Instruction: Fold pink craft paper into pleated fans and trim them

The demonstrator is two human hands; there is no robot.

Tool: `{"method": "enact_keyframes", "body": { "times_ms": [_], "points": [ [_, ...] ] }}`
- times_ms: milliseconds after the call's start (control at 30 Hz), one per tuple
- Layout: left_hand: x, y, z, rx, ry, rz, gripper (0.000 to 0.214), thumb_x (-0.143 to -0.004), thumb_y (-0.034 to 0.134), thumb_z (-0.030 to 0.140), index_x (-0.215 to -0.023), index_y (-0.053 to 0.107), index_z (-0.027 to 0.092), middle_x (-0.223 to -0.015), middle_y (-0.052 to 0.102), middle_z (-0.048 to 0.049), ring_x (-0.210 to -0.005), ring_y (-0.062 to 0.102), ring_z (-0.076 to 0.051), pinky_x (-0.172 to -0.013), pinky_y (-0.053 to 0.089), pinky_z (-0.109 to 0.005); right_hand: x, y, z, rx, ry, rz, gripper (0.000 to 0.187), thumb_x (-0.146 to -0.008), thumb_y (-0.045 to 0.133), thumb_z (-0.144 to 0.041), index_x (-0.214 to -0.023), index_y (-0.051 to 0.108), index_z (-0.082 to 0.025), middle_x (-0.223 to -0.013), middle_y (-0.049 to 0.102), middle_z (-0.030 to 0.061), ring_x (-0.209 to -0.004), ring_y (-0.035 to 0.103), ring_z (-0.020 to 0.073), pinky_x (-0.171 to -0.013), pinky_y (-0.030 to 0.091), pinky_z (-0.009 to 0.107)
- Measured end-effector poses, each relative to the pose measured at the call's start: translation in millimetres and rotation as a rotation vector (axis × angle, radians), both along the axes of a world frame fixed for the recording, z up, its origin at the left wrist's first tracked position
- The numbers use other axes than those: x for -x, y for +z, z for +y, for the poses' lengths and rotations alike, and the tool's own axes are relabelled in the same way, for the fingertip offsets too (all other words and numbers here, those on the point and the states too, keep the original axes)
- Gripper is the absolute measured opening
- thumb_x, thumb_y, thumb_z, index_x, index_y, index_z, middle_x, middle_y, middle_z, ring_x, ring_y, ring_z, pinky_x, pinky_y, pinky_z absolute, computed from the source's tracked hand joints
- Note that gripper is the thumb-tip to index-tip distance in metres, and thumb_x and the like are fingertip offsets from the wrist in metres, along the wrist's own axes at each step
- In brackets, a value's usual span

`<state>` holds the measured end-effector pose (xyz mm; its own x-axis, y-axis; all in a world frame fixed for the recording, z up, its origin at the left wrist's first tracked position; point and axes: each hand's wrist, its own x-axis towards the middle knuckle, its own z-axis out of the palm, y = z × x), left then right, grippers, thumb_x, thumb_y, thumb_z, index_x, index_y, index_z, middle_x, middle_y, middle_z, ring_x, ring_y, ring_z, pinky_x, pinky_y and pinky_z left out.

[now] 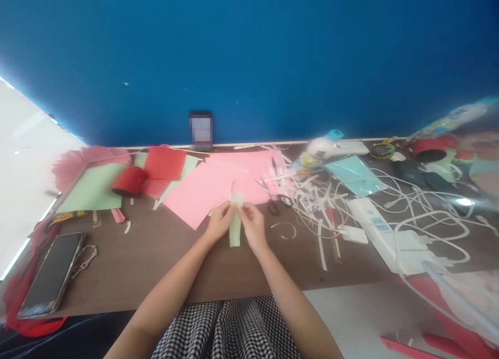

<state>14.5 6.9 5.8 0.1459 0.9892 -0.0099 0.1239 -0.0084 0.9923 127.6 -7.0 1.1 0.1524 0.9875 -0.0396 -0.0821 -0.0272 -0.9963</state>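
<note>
The green paper strip [235, 233] sits between the hands at the near side of the pink paper [195, 200] — left hand [221, 221] pinching its left edge, right hand [253, 222] its right, fingertips close together — its lower end pointing away from the pink paper.

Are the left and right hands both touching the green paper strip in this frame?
Touching. The head view shows the left hand and right hand gripping the green paper strip from either side, its lower end hanging free between them.
</note>
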Motion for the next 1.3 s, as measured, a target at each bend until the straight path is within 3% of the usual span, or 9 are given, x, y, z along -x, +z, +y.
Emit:
{"method": "enact_keyframes", "body": {
  "times_ms": [300,833,1300],
  "points": [
    [0.7,-1.0,1.5,0.067,-0.003,-0.089,0.039,-0.080,0.042,0.046,-0.057,0.033,0.017,-0.055,0.027,0.0050,-0.053,0.028,-0.008,-0.051,0.025,-0.022,2.3,-2.6,-1.1,-0.007,-0.005,-0.046,0.017,-0.074,0.058,-0.036,-0.080,0.056,-0.020,-0.075,0.061,0.0012,-0.072,0.058,0.0162,-0.066,0.046,0.028],
    [-0.5,-0.6,2.2,0.067,0.014,-0.081,0.037,-0.081,0.039,0.049,-0.062,0.039,0.017,-0.058,0.034,0.0038,-0.057,0.033,-0.009,-0.053,0.029,-0.022,1.5,-5.8,0.9,-0.026,0.012,-0.003,0.019,-0.074,0.058,-0.037,-0.081,0.059,-0.020,-0.080,0.063,0.0017,-0.078,0.058,0.0169,-0.073,0.045,0.030],
    [-0.2,-0.5,0.4,-0.027,0.001,0.065,0.035,-0.082,0.039,0.045,-0.062,0.043,0.016,-0.058,0.040,0.0036,-0.058,0.037,-0.010,-0.055,0.031,-0.022,0.5,2.6,-0.9,-0.026,-0.011,-0.105,0.021,-0.073,0.058,-0.039,-0.077,0.058,-0.019,-0.075,0.062,0.0024,-0.073,0.058,0.0174,-0.068,0.046,0.030]
  ]
}}
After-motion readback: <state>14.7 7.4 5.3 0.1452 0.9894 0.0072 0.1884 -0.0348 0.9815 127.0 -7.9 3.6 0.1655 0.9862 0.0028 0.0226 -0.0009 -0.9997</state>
